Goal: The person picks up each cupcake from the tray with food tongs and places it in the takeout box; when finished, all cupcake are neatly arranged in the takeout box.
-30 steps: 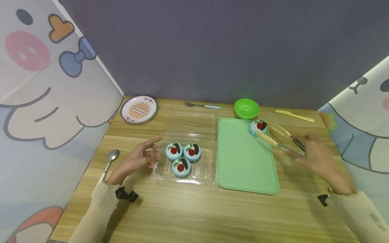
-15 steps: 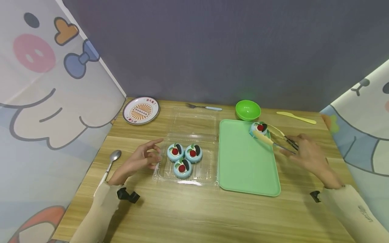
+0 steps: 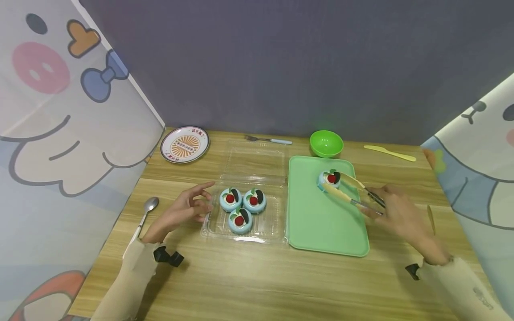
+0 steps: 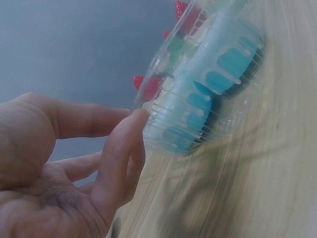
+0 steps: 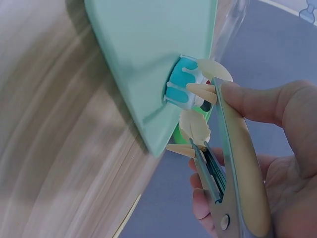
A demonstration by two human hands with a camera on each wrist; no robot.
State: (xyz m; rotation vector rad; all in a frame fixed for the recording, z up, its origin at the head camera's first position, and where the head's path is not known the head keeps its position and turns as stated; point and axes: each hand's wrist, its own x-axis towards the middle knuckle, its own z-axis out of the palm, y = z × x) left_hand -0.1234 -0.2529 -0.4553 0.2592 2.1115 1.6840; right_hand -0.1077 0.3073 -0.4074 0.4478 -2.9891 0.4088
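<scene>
My right hand (image 3: 397,214) grips a pair of tongs (image 5: 242,168) with metal arms and pale yellow tips. The tips straddle a small blue cake (image 3: 329,179), topped with a red berry and a dark cookie, at the upper right of the green tray (image 3: 327,227). In the right wrist view the cake (image 5: 182,83) has its base against the tray. Thumb and fingers of my left hand (image 3: 186,207) pinch the left rim of a clear plastic container (image 3: 273,223), its lid folded back. Inside sit three matching cakes (image 3: 240,220); their blue sides show through the wall in the left wrist view.
A green bowl (image 3: 326,143) stands behind the tray, with a yellow knife (image 3: 389,153) to its right. A fork (image 3: 267,140) lies behind the container. At the left are a patterned plate (image 3: 185,144) and a spoon (image 3: 144,216). Printed walls border both sides.
The tongs have come in around the blue cake. Cake and tongs have then shifted left and toward me over the tray. My left hand stays at the container's rim.
</scene>
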